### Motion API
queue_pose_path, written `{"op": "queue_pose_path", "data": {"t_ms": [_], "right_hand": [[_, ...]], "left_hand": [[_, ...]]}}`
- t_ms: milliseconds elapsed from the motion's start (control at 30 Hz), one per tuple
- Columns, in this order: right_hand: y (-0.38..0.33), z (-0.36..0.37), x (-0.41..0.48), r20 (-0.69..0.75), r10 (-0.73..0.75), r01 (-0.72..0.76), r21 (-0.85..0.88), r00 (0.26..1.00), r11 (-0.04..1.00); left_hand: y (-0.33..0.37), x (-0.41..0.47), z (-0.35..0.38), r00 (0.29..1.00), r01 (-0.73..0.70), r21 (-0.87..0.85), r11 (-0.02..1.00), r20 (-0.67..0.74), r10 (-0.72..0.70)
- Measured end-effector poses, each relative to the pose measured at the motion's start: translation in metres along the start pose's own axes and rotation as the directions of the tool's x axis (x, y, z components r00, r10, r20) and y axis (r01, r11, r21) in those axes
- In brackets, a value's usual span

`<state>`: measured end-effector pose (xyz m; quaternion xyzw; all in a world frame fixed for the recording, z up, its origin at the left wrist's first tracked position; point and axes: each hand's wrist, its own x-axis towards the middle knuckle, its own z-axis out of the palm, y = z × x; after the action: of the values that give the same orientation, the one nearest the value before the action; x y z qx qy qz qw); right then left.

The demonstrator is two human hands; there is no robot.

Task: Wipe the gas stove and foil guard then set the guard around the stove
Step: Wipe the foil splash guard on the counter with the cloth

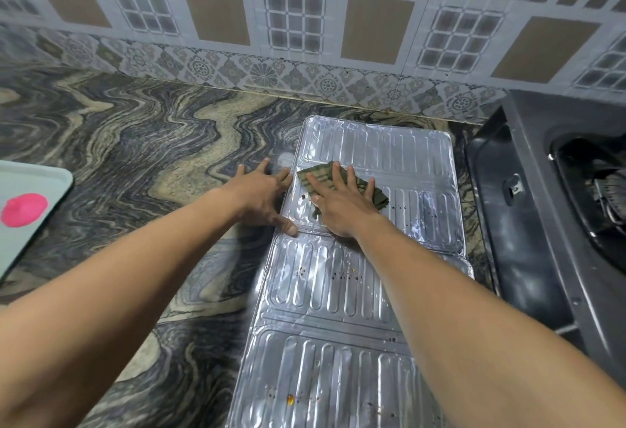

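The foil guard (325, 292) lies flat on the marbled worktop (135, 143), its near panels spotted. On its far panel the right hand (342, 207) presses a green cloth (313, 178) with straight fingers (336, 173). The left hand (261, 195), fingers spread flat, rests at its left edge. The gas stove (542, 190) stands just to the right.

Marbled desk (135, 143) carries a flattened foil guard (305, 292) at five o'clock, gas stove (528, 224) at three, pale tray (40, 176) at nine.
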<state>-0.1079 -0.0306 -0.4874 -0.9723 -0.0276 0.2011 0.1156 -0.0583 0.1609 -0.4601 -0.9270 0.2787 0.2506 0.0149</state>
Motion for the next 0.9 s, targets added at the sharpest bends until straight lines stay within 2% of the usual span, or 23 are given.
{"op": "queue_pose_path", "data": {"t_ms": [233, 667, 900], "right_hand": [[0.0, 0.003, -0.004, 0.006, -0.061, 0.061, -0.018, 0.998, 0.998], [0.002, -0.012, -0.024, 0.119, -0.243, 0.253, -0.081, 0.963, 0.964], [-0.002, -0.011, -0.031, 0.117, -0.231, 0.244, -0.121, 0.966, 0.962]], "left_hand": [[0.002, -0.008, 0.007, 0.996, 0.084, -0.015, 0.996, -0.015, -0.084], [0.005, -0.007, 0.004, 0.993, 0.118, 0.006, 0.993, 0.0, -0.118], [0.007, -0.008, 0.003, 0.992, 0.124, 0.02, 0.992, 0.007, -0.124]]}}
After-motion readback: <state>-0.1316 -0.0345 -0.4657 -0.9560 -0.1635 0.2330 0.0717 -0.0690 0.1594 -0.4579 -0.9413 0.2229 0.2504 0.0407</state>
